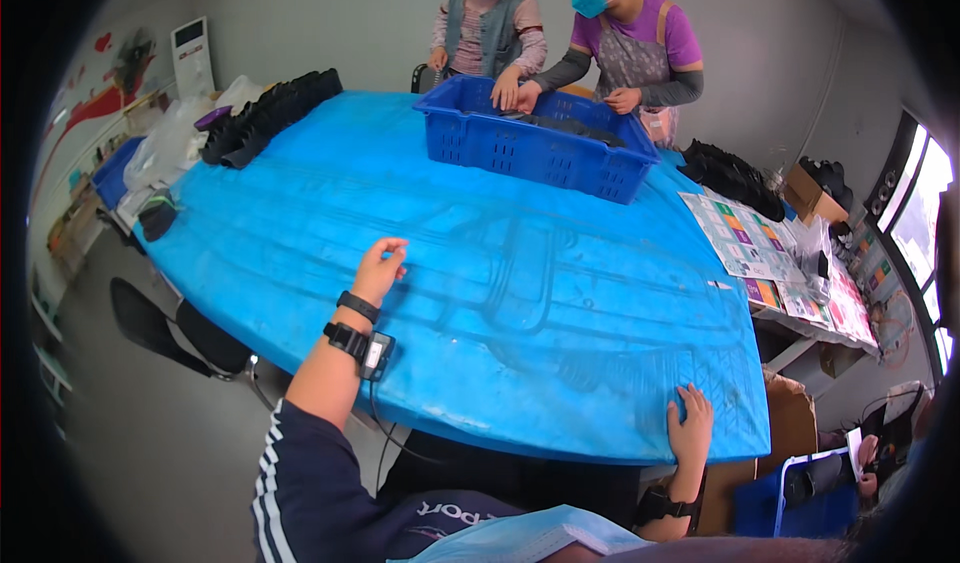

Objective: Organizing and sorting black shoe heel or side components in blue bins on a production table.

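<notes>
My left hand (382, 271) is over the left-middle part of a table covered in blue sheeting (420, 203). Its fingers are curled in, and I see nothing in them. Two black bands (352, 325) circle that wrist, and a small box (376, 356) with a cable is fixed beside them. My right hand (690, 427) lies on the table's near right edge, fingers stretched out, holding nothing. A black strap (665, 508) is round the right wrist. No loose object lies against either hand.
A blue crate (540, 158) of dark items stands at the far side; two people reach into it. Rows of black shoe-like items (270, 113) line the far left, with more (733, 178) far right. Printed sheets (750, 238) lie right. A chair (165, 328) stands left.
</notes>
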`<state>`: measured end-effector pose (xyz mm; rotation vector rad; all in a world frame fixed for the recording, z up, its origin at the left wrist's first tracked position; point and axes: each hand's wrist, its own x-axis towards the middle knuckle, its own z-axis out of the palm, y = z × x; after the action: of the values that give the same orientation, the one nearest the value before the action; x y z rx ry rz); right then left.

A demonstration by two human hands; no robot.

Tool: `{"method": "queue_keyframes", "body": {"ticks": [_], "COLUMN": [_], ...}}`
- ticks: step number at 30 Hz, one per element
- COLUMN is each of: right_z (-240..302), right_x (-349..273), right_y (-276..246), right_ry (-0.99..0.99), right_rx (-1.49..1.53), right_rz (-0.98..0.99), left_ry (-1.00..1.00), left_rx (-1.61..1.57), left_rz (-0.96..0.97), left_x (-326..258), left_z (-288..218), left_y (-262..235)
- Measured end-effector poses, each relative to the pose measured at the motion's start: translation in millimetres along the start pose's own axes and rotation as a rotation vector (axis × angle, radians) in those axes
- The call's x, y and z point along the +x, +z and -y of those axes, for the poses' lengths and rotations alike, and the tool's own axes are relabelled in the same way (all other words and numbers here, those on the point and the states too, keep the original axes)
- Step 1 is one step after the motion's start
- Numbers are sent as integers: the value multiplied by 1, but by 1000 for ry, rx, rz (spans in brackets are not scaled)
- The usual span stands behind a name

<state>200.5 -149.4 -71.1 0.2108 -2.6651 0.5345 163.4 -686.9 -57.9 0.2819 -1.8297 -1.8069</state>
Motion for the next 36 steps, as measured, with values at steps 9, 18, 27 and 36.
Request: {"method": "queue_keyframes", "body": {"ticks": [9,18,27,36], "right_z": [-4,1,2,3], "right_x": [1,-2,-3,-2], "right_y": [1,-2,-2,-3], "right_ry": [-37,-24,-21,-16], "right_rx": [-33,14,15,19], "right_rz": [-42,-54,-54,-45], "left_ry": [185,279,280,204], "left_rx": [256,424,377,372], "left_rz": [-8,18,-5,26], "left_x": [4,8,11,12], "left_z": [4,17,23,23], "left_y": [-16,-20,-23,-24]}}
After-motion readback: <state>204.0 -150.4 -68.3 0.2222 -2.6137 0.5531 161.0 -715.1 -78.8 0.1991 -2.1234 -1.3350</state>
